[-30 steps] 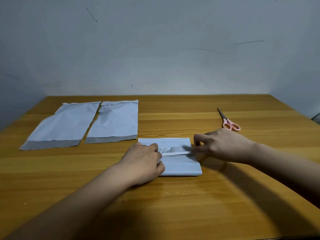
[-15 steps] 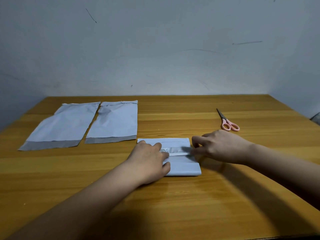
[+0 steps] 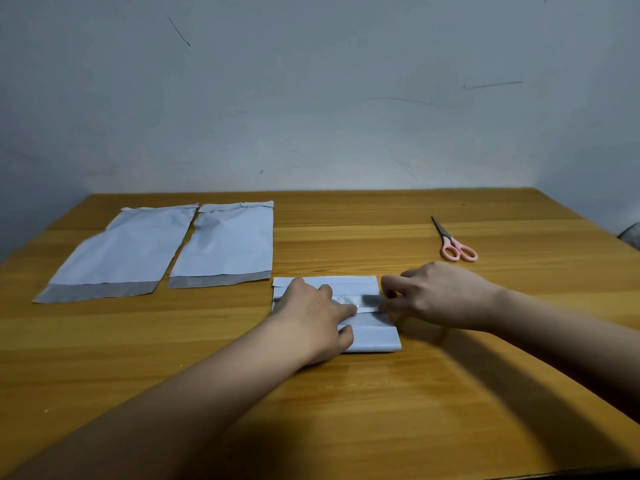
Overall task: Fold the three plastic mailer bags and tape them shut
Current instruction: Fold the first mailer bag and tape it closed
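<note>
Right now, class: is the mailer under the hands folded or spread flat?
Folded: the mailer lies as a short layered rectangle.

Dim, cool light is falling across a wooden table [image 3: 346, 410], casting dark shadows beneath both forearms toward the near edge. A faint sheen is showing on the wood. Wide-angle distortion is bending the table's edges; corners are darkening.

The left hand [image 3: 311, 317] lay palm down, fingers extended rightward and pressing flat, its forearm running back toward the near left corner. The right hand [image 3: 436, 296] sat just beside it, knuckles up, thumb and fingers curled into a pinch, forearm stretching off toward the right edge.
</note>
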Tool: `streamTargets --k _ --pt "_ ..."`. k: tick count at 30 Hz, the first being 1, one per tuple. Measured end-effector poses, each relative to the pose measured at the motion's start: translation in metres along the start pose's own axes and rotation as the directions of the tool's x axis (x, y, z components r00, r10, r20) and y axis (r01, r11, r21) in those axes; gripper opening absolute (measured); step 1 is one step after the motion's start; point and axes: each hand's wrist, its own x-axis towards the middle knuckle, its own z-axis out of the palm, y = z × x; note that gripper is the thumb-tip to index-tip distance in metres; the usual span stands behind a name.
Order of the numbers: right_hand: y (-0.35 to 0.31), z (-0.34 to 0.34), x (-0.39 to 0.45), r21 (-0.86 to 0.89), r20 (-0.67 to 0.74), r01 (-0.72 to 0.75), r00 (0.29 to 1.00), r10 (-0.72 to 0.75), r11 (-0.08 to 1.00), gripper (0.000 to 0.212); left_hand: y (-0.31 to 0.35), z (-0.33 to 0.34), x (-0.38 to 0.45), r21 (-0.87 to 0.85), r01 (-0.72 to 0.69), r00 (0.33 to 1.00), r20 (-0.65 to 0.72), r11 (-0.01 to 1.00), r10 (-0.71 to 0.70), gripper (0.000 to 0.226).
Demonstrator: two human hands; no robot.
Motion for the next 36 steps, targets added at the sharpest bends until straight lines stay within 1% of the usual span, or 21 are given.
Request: streamTargets --k 7,11,14,16,18,19,21,23,27,31,36 --pt "-0.002 -0.003 0.002 -0.004 -0.003 0.031 1.000 -0.031 1.000 0.023 0.003 -0.010 0.006 0.036 -0.043 0.996 0.080 0.998 0.040 0.052" --pt "-0.003 -0.005 0.003 -0.023 0.021 0.056 0.998 -0.056 0.998 0.016 0.003 -0.011 0.008 0.039 -0.044 0.995 0.087 0.998 0.040 0.050" --pt "-0.003 -0.008 0.004 -0.003 0.037 0.045 0.998 -0.045 0.999 0.012 0.003 -0.012 0.007 0.041 -0.038 0.996 0.084 0.998 0.034 0.050" --pt "-0.003 -0.011 0.004 0.036 0.071 0.007 0.997 -0.010 0.999 0.011 0.003 -0.012 0.007 0.033 -0.035 0.996 0.085 0.999 0.032 0.050" --pt "-0.003 -0.017 0.005 0.107 0.104 -0.051 0.994 0.040 0.993 0.033 0.003 -0.011 0.007 0.013 -0.031 0.996 0.078 0.999 0.030 0.049" --pt "-0.003 -0.019 0.004 0.138 0.124 -0.086 0.990 0.069 0.987 0.038 0.003 -0.010 0.008 -0.004 -0.027 0.997 0.072 1.000 0.027 0.049" --pt "-0.003 -0.024 0.004 0.183 0.197 -0.172 0.971 0.135 0.968 0.033 0.003 -0.007 0.010 -0.045 -0.024 0.998 0.049 0.999 0.026 0.048" --pt "-0.003 -0.026 0.003 0.226 0.221 -0.197 0.964 0.147 0.954 0.025 0.004 -0.006 0.012 -0.095 -0.031 0.999 0.017 0.995 0.032 0.046" --pt "-0.006 -0.030 0.007 0.214 0.315 -0.247 0.933 0.173 0.945 0.025 0.006 -0.006 0.013 -0.177 -0.047 0.999 -0.036 0.983 0.041 0.044" --pt "-0.007 -0.032 0.011 0.217 0.345 -0.272 0.920 0.187 0.937 0.024 0.007 -0.005 0.012 -0.198 -0.076 0.994 -0.088 0.977 0.059 0.042" --pt "-0.004 -0.031 0.013 0.213 0.356 -0.318 0.906 0.229 0.924 0.023 0.006 -0.006 0.014 -0.196 -0.121 0.992 -0.060 0.973 0.111 0.047"
